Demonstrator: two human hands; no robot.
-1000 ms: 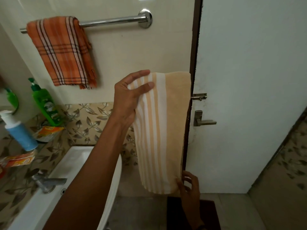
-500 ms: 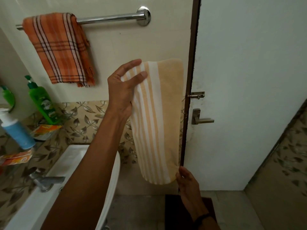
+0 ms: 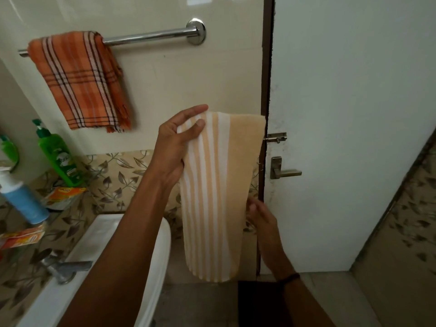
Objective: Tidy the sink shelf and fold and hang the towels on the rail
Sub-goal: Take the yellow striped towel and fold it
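Observation:
A beige towel with white stripes (image 3: 219,197) hangs folded lengthwise in front of the wall, below the rail. My left hand (image 3: 174,147) grips its top left corner, thumb on the front. My right hand (image 3: 262,218) pinches the towel's right edge at about mid-height. The chrome rail (image 3: 151,36) runs along the wall above. An orange plaid towel (image 3: 80,79) hangs folded over its left part, and its right part is bare. On the sink shelf at left stand a green bottle (image 3: 57,156) and a blue bottle (image 3: 23,201), with orange packets (image 3: 63,192) between them.
A white sink (image 3: 106,244) with a metal tap (image 3: 63,267) sits below my left arm. The white door (image 3: 354,114) with its handle (image 3: 283,171) and bolt is just right of the towel. A dark mat (image 3: 259,300) lies on the floor.
My right hand has gone from the towel's bottom end up to its right edge at mid-height. My left hand still holds the top corner.

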